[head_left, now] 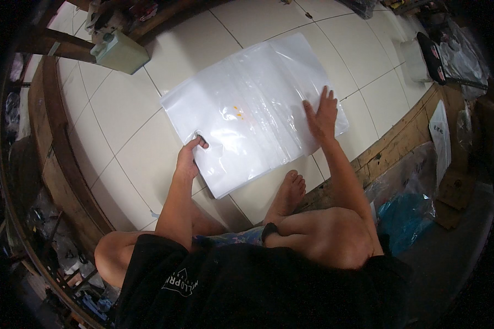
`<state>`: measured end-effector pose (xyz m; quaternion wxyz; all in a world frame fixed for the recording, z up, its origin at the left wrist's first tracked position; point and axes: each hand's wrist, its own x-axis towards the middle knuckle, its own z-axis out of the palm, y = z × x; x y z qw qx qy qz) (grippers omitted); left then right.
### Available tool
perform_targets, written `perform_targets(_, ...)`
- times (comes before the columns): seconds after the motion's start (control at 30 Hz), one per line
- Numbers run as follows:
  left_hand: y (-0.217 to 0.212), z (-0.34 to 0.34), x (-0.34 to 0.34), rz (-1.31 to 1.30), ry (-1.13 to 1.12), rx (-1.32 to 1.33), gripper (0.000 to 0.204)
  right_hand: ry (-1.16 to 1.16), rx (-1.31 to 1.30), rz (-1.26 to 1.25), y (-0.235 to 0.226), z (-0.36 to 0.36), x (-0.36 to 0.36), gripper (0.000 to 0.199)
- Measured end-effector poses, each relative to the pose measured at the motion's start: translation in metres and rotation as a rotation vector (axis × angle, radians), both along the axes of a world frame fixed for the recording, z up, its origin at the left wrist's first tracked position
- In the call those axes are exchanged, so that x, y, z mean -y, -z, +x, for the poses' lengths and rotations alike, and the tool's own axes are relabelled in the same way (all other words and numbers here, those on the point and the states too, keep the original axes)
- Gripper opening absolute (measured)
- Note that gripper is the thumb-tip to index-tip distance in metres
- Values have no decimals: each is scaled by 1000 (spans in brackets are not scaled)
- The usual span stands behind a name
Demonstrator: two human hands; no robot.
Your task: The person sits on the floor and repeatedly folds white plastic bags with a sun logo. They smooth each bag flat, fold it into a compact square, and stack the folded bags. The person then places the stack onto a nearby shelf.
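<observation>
A stack of flat, glossy white plastic bags (247, 109) lies at a slant on the tiled floor in front of me. Small orange marks show near its middle, and creases run across its right half. At the near left edge, my left hand (190, 156) pinches the bags by a cut-out handle hole, its fingertips showing through the opening. My right hand (323, 116) rests flat on the right part of the stack, thumb apart from the fingers and nothing held in it.
A pale jerrycan (121, 53) stands at the far left beside a wooden shelf. Wooden beams (74, 159) border the floor on the left, and a plank (392, 140) on the right. Blue plastic wrap (406, 216) lies at right. My bare foot (291, 192) is just below the stack.
</observation>
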<state>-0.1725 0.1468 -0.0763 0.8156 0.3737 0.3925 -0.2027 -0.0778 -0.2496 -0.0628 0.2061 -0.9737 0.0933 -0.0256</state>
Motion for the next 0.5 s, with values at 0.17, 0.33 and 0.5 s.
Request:
perform_targets(0.17, -9, 1, 3, 65, 16, -50, 11, -382, 68, -49, -17, -8, -15, 89)
perform_targets(0.33, -1, -1, -2, 10, 20, 5, 12, -563, -79, -259, -26, -21, -72, 88)
perform_targets(0.5, -2, -1, -1, 47, 1, -2, 11, -354, -50, -135, -1, -6, -53, 86)
